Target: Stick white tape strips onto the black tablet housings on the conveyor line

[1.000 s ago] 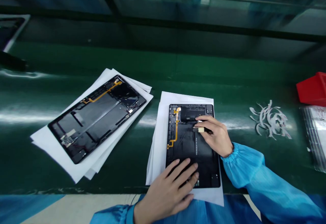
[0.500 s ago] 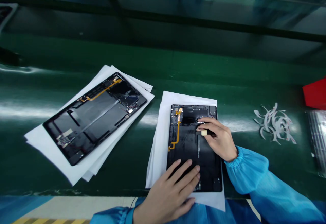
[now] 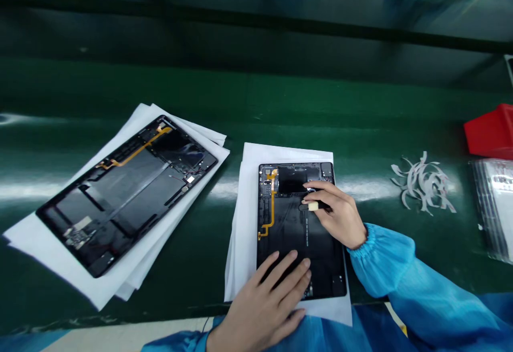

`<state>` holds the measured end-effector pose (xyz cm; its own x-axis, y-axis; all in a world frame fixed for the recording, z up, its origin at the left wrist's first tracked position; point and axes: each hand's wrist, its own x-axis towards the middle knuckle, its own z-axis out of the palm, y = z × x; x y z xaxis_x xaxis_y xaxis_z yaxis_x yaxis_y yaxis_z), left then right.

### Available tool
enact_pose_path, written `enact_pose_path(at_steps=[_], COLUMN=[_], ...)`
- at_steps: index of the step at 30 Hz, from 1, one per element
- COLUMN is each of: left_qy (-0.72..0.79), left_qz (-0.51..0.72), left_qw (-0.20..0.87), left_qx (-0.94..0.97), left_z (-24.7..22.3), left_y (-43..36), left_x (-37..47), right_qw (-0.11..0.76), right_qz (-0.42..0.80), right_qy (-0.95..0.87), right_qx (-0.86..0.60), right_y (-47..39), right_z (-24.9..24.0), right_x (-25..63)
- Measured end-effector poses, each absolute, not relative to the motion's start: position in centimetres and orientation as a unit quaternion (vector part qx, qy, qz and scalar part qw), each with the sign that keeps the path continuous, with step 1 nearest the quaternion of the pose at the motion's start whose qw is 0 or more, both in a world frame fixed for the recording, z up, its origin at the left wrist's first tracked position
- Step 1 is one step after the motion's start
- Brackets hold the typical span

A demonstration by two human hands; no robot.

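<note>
An opened black tablet housing (image 3: 294, 234) lies on white paper sheets (image 3: 237, 266) in front of me, its inside facing up. An orange flex cable (image 3: 273, 208) runs down its left side. My left hand (image 3: 262, 301) rests with spread fingers over the housing's lower part. Over the upper right part, my right hand (image 3: 336, 210) is closed with bent fingers round a small dark piece with a cream-coloured block (image 3: 313, 206); its exact kind is unclear. The fingertips are near the dark rectangular area at the top.
To the left, a second opened tablet housing (image 3: 132, 181) lies aslant on more white sheets (image 3: 52, 261). A heap of curled white strips (image 3: 425, 184) is on the green table (image 3: 200, 95) at right. Beyond it are a red bin (image 3: 491, 130) and clear plastic trays (image 3: 497, 208).
The view has shifted, so most things sit further left in the picture. Both hands stay at nearly the same places on the housing, the right one still gripping the small piece.
</note>
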<state>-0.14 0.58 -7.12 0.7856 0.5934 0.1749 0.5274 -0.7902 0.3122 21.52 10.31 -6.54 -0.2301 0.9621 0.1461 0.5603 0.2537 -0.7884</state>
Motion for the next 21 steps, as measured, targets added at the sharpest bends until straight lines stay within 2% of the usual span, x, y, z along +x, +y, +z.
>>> enact_pose_path(at_steps=[15,21], left_qy=[0.278,0.287], left_qz=[0.124,0.06], left_qw=[0.113,0.087], left_qx=[0.946,0.952], left_z=[-6.7,-5.7], left_y=[1.2,2.2], left_x=[-0.2,-0.4], right_qw=[0.31,0.378], right_qz=[0.296,0.294], right_qy=[-0.74,-0.689], right_qx=[-0.518,-0.544], right_y=[10.2,10.2], right_z=[-6.8,-7.0], right_x=[21.5,21.2])
